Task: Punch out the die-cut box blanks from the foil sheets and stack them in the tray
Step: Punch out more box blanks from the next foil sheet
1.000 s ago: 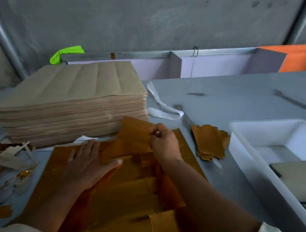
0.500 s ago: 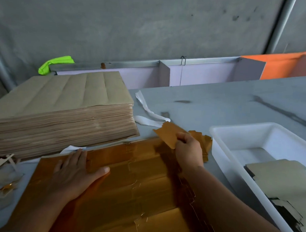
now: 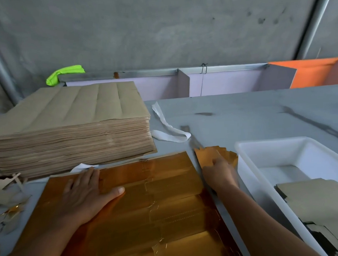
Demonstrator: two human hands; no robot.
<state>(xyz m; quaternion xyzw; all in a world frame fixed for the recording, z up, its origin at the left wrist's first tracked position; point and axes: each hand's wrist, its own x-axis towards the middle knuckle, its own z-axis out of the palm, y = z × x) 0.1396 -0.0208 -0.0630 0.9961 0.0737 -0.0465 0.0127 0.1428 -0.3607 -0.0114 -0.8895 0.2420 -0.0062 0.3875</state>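
Blank (image 3: 205, 156), gold side up, sits at the tips of the right hand (image 3: 221, 174), whose fingers curl over its near edge and seem to pinch it. It rests on a small pile (image 3: 230, 156) just beyond those fingers, beside the white tray (image 3: 240, 146) and not in it. The left hand (image 3: 84, 193) lies flat, fingers (image 3: 89, 176) straight and spread, pressing the foil sheet (image 3: 158, 205) to the desk (image 3: 241, 115). To do this well, I judge, square the blank's edges with the pile before letting go, so the lot can go into the tray as one neat stack on the blanks (image 3: 312, 195) already there. Keep the flat palm down, close to the next die-cut line, so the sheet neither slides nor tears.
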